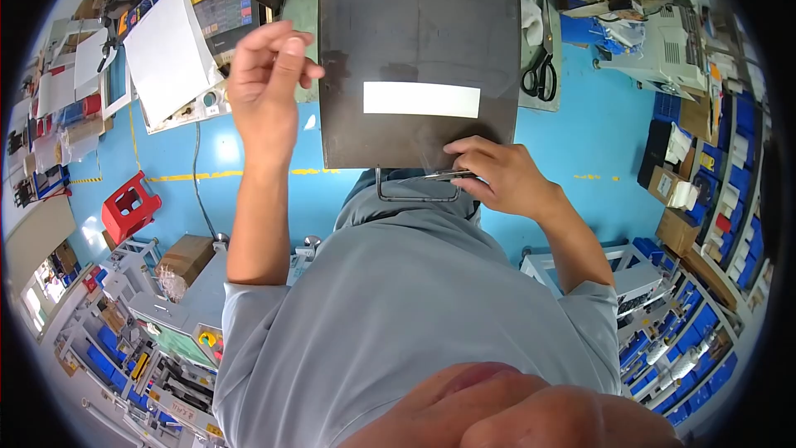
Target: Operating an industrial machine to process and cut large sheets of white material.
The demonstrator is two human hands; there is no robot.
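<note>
My right hand (506, 178) rests at the near edge of the dark surface (414, 25), its grip closed on slim metal tweezers (448, 175) that point left along that edge. A white strip (421, 99) lies on the surface just beyond. My left hand (267, 83) is raised off the left edge, fingertips pinched together; whether anything sits between them I cannot tell.

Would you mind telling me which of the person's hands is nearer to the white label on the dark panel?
The right hand. It rests at the dark panel's lower edge, just below the white label, holding tweezers. The left hand is raised off the panel's left side, farther away.
</note>
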